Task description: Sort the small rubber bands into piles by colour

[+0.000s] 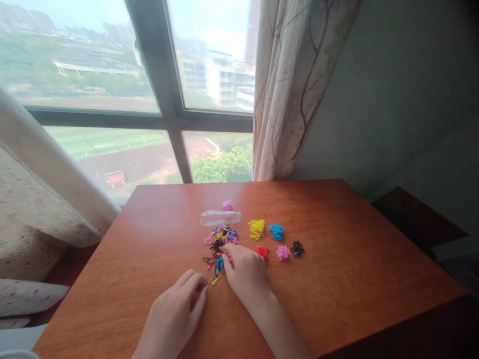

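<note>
A mixed heap of small coloured rubber bands (220, 242) lies mid-table. My right hand (245, 271) rests at its near edge, fingers curled and pinched on bands there. My left hand (179, 306) lies on the table just left of it, fingers bent together, fingertips close to a few stray bands; what it holds, if anything, is hidden. To the right sit sorted little piles: yellow (256, 228), blue (276, 231), red (262, 251), pink (282, 253) and black (297, 248).
A clear plastic container (220, 218) lies on its side behind the heap, with a small pink object (227, 205) beyond it. The wooden table (337, 279) stands against a window (112, 149), with curtains (295, 89) at either side and a dark ledge (415, 219) to the right.
</note>
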Tool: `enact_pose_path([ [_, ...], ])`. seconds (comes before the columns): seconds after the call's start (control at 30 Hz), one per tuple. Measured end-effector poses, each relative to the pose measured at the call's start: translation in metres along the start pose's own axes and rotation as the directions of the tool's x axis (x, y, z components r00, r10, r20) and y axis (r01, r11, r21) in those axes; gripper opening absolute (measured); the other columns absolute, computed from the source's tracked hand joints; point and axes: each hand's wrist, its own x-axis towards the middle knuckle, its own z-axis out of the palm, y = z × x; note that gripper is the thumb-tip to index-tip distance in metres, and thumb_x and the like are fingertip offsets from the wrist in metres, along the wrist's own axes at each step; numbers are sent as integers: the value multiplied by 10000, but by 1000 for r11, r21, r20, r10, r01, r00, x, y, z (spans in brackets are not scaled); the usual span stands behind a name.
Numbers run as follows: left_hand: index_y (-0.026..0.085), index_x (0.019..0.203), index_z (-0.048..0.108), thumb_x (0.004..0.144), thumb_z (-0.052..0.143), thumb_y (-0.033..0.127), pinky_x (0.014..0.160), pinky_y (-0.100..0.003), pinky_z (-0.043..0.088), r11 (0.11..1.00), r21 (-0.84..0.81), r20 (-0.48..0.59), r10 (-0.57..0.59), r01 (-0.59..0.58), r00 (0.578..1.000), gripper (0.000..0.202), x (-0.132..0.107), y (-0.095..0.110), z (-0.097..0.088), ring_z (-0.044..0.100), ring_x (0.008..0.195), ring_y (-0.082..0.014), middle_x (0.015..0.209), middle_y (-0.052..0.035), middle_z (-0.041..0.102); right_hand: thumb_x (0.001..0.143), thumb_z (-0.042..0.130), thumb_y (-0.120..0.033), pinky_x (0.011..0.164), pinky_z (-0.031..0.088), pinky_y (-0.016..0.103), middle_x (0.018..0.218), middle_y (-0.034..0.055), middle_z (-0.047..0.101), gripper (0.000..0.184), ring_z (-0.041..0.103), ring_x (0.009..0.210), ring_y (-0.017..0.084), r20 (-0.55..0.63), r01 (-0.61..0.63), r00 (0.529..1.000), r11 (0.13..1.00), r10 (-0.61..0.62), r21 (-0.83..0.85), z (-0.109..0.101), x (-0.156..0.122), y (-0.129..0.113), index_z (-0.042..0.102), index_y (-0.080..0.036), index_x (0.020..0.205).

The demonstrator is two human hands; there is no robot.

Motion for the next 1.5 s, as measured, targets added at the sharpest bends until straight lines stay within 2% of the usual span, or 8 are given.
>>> enact_pose_path([
  [0.17, 246, 818, 596, 919, 404, 264, 665, -252, 480, 999, -14, 12, -32, 32, 999, 217, -3, 0, -5, 659, 738, -157, 850, 7, 663, 906, 615, -215, 597, 389, 230, 866, 12, 719, 76, 674, 753, 173, -11, -5, 1000, 992, 4, -128, 2, 26, -5, 640, -250, 970],
  [0.37, 251, 833, 596, 922, 410, 258, 666, -245, 475, 999, -13, 0, -35, 35, 999, 206, -3, -4, -6, 663, 745, -154, 859, 13, 666, 912, 587, -190, 614, 404, 223, 836, 12, 710, 104, 664, 764, 160, -32, 17, 999, 992, -21, -128, 5, 28, -2, 663, -240, 860],
  [0.67, 254, 852, 590, 931, 416, 246, 663, -235, 463, 1000, 14, -30, 16, -16, 999, 191, 3, 0, -8, 658, 757, -149, 861, 19, 663, 901, 589, -180, 689, 427, 217, 790, -5, 708, 152, 644, 709, 141, -183, 9, 983, 979, 28, 202, 0, 4, 11, 722, -240, 859],
  [0.87, 258, 865, 589, 935, 415, 242, 664, -228, 459, 996, -4, -50, 86, -86, 995, 189, 13, 11, -6, 667, 772, -145, 877, 14, 670, 910, 551, -252, 605, 453, 216, 734, 8, 703, 191, 627, 621, 138, -255, -7, 961, 932, 107, 364, -12, -20, 34, 727, -222, 843],
  [1.03, 252, 871, 581, 950, 394, 238, 660, -234, 445, 990, -3, -29, 137, -137, 990, 204, 23, 28, -5, 661, 757, -144, 885, 10, 655, 917, 538, -424, 624, 517, 245, 830, 67, 744, 303, 676, 668, 177, -380, -173, 868, 912, 319, 371, -30, -49, 93, 734, -196, 879],
  [1.17, 240, 862, 568, 957, 381, 230, 641, -232, 438, 982, 18, 6, 187, -187, 982, 210, 32, 44, -3, 656, 753, -144, 908, 1, 653, 882, 525, -561, 610, 507, 276, 766, 92, 743, 441, 678, 633, 205, -466, -361, 771, 901, 433, 239, -42, -61, 141, 744, -179, 852],
  [1.37, 237, 876, 586, 914, 431, 176, 613, -238, 436, 951, 78, 64, 296, -300, 953, 171, 60, 84, -2, 651, 738, -153, 910, -10, 664, 902, 468, -555, 662, 501, 312, 849, 113, 756, 473, 706, 724, 240, -410, -401, 802, 901, 433, 167, -44, -60, 164, 755, -179, 924],
  [1.5, 223, 922, 614, 924, 443, 206, 649, -250, 482, 914, 90, 152, 380, -395, 912, 171, 84, 123, 3, 671, 793, -173, 957, -43, 674, 902, 466, -539, 691, 504, 324, 891, 139, 755, 484, 711, 768, 258, -432, -435, 775, 885, 461, 165, -44, -68, 164, 752, -157, 983],
])
